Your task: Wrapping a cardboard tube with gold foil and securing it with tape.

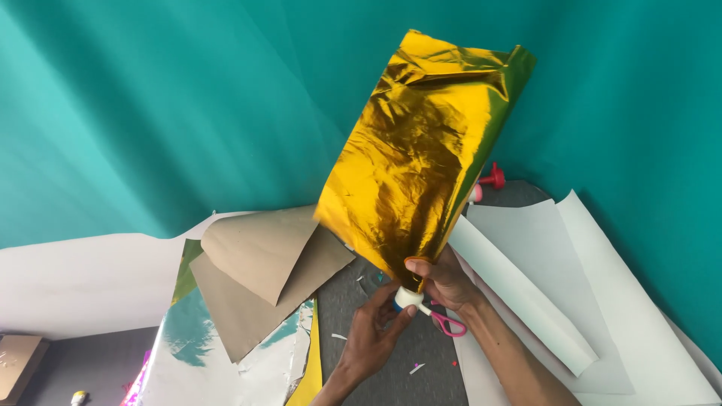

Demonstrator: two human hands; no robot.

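The right hand (445,280) squeezes the shiny gold foil (417,150) tight at its bottom so it stands up like a cone. The left hand (374,331) pinches the white bottle end (408,298) under it, above the grey table (391,361). Pink scissors (450,325) lie close by.

Surface: dark grey felt-like floor (391,372)
Left: brown kraft paper sheets (259,282), silver foil sheet (218,361)
Right: white paper sheets (602,301), pink-handled scissors (449,324)

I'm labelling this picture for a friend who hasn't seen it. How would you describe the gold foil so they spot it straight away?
Start at the teal backdrop that fills the top of the view. In front of it, right of centre, stands the gold foil, a crinkled shiny sheet gathered at its bottom end in the right hand. Unlike the dull brown paper and white paper lying flat below, it is mirror-bright and held upright.
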